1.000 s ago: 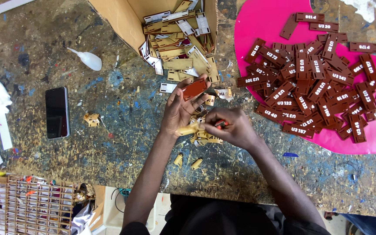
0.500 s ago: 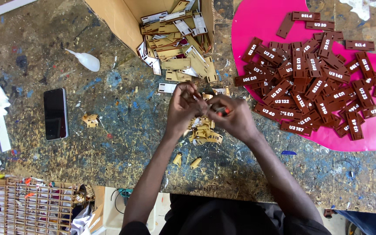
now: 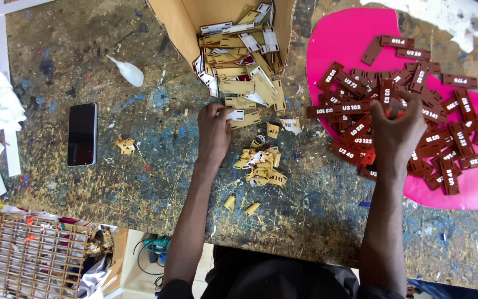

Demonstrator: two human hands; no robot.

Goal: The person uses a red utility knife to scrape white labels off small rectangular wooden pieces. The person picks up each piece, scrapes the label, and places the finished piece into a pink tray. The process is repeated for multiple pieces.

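The left hand (image 3: pixel 214 130) pinches a white-faced tag (image 3: pixel 238 115) at the mouth of the cardboard box (image 3: pixel 181 25). The right hand (image 3: pixel 396 130) rests over brown plaques (image 3: pixel 355 105) on the pink sheet (image 3: pixel 471 191). Peeled scraps (image 3: pixel 261 166) litter the counter (image 3: pixel 139 177) between.

We cannot see what our right hand (image 3: pixel 396 130) grips over the brown tags (image 3: pixel 416 111); its fingers blur. Our left hand (image 3: pixel 215 130) covers part of a small white tag (image 3: pixel 238 115). The cardboard box (image 3: pixel 181 22) and pink sheet (image 3: pixel 471 188) run past the frame's edges.
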